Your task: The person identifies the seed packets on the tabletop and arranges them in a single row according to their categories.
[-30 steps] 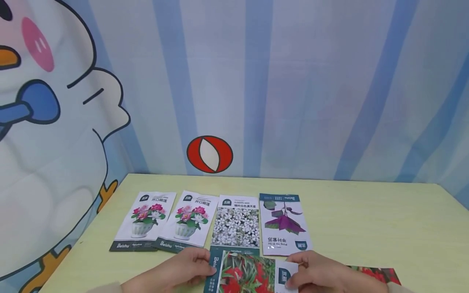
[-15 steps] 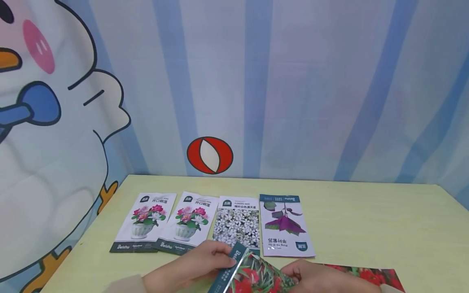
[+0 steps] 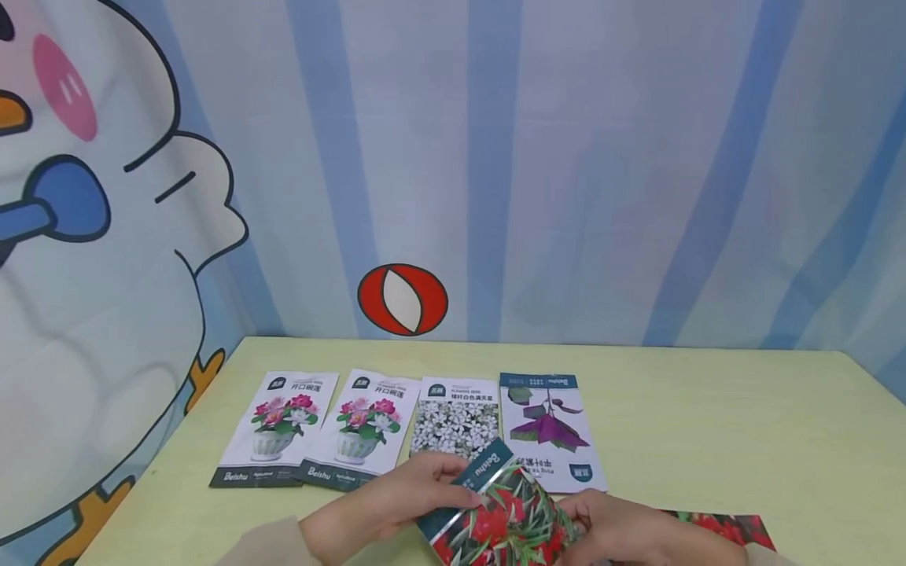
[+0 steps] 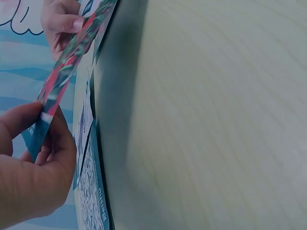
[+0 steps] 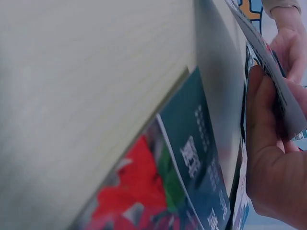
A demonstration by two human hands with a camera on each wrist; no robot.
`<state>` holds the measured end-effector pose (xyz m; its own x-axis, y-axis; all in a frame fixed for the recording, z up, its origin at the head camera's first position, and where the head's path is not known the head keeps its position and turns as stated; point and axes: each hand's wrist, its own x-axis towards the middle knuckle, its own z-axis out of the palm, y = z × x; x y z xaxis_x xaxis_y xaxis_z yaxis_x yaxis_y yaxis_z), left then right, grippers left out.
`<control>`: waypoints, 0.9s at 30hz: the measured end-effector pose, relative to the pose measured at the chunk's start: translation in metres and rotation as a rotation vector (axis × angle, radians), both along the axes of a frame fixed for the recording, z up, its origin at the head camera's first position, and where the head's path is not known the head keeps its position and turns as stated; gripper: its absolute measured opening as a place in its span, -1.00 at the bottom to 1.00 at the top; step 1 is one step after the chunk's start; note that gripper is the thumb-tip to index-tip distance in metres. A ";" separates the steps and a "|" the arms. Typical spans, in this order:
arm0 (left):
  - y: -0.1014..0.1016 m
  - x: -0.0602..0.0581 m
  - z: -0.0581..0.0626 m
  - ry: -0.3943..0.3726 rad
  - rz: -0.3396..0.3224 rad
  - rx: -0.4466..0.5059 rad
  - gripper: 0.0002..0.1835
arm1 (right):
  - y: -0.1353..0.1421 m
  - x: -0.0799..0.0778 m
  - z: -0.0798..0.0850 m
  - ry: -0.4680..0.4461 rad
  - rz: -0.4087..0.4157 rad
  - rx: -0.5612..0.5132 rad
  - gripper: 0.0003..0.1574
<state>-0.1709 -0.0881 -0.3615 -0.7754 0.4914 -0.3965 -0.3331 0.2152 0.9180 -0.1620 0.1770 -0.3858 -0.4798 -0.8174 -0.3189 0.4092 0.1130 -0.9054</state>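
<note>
Both hands hold one seed packet with red flowers (image 3: 513, 515) above the table's near side. My left hand (image 3: 396, 503) pinches its dark green end between thumb and fingers, clearly so in the left wrist view, where the packet (image 4: 69, 64) is seen nearly edge-on. At the opposite end my right hand (image 3: 616, 527) grips the packet and covers much of that end. The packet lies slanted, its green end pointing up and left. Behind it, the white-flower packet (image 3: 456, 424) is partly hidden, as is the lower edge of the purple-leaf packet (image 3: 548, 432).
Two matching potted-flower packets (image 3: 276, 428) lie at the left of the row, slightly overlapping. Another red-flower packet (image 3: 722, 525) lies at the near right, partly behind my right forearm. The pale yellow table (image 3: 708, 424) ends at a striped cartoon backdrop (image 3: 580, 173).
The held packet has turned from nearly level to a slant, its green end rising. My left hand has moved right and up with it. The packets in the row stay put.
</note>
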 end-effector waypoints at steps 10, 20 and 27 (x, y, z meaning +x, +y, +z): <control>0.013 -0.005 -0.004 -0.023 0.143 0.024 -0.63 | 0.011 -0.002 0.008 -0.023 -0.190 0.064 -0.64; 0.028 -0.016 -0.014 -0.029 0.253 0.126 -0.47 | 0.021 -0.009 0.009 -0.012 -0.276 0.084 -0.55; 0.042 -0.021 -0.014 -0.031 0.280 0.173 -0.55 | 0.024 -0.014 0.007 0.007 -0.359 0.078 -0.54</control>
